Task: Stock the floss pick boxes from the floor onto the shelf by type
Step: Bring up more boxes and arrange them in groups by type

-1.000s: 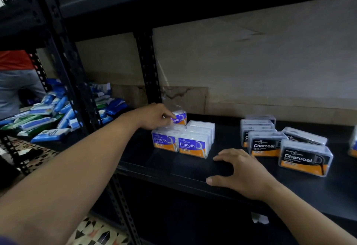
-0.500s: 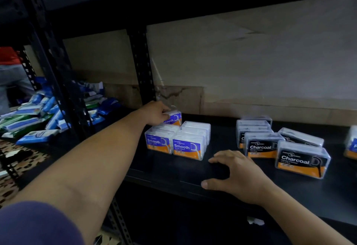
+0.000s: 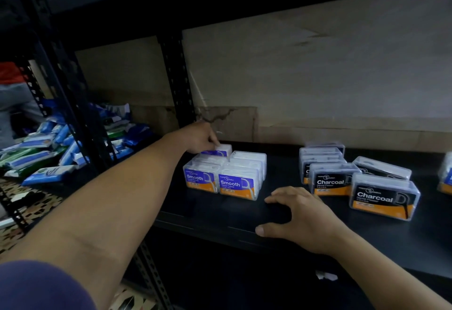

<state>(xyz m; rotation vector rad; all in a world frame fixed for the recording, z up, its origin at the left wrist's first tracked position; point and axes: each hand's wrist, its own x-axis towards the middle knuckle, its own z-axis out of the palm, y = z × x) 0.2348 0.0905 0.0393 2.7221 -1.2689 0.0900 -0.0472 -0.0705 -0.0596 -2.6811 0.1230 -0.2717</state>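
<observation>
Several purple and orange Smooth floss pick boxes point(image 3: 236, 183) stand in two rows on the black shelf point(image 3: 200, 209). My left hand point(image 3: 200, 137) reaches to the back of the left row and holds one Smooth box point(image 3: 221, 151) there by its top, low behind the row. To the right, several black and orange Charcoal boxes point(image 3: 384, 198) stand grouped. My right hand point(image 3: 299, 219) rests on the shelf between the two groups, fingers spread and holding nothing.
A perforated black upright point(image 3: 177, 82) rises behind the Smooth boxes. On the neighbouring shelf at left lies a heap of blue and green packets point(image 3: 49, 149). Another box point(image 3: 446, 177) shows at the right edge. Someone in a red top point(image 3: 9, 77) stands far left.
My left hand has lowered the held Smooth box behind the left row, so less of its label shows. My right hand has stayed in place on the shelf.
</observation>
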